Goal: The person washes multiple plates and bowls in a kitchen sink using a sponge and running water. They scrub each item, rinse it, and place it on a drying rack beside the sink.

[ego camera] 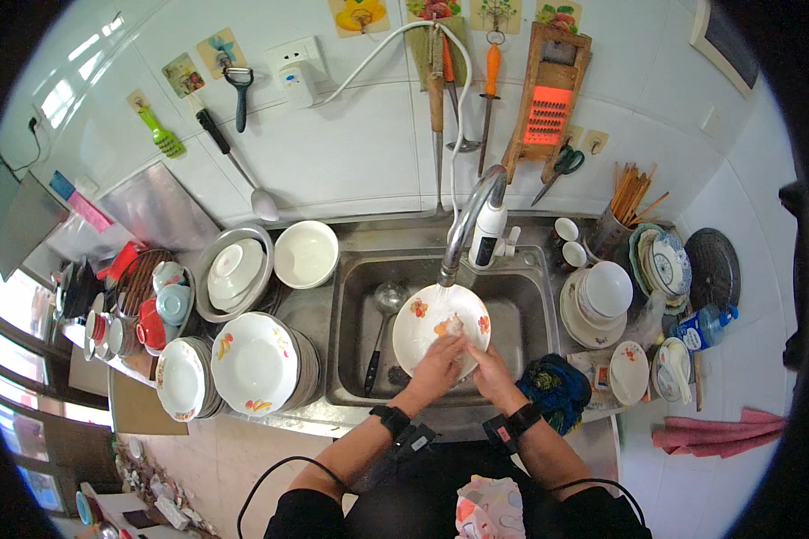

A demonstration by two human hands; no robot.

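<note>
A white plate [421,327] with orange and red flower prints is held tilted over the steel sink [522,310], under the chrome faucet [468,219]. Water runs from the spout onto it. My right hand [491,374] grips the plate's lower right rim. My left hand [438,367] lies over the plate's inner face, its fingertips in the splashing water; whether anything is under them I cannot tell. On the sink floor, left of the plate, lies a metal ladle [384,310] with a black handle.
Left of the sink stand stacked plates [253,364], a white bowl [307,255] and a metal basin [205,306] holding dishes. To the right are stacked bowls [607,290], a dark blue cloth [556,391] and a chopstick holder [607,232]. Utensils, including a grater [546,101], hang on the tiled wall.
</note>
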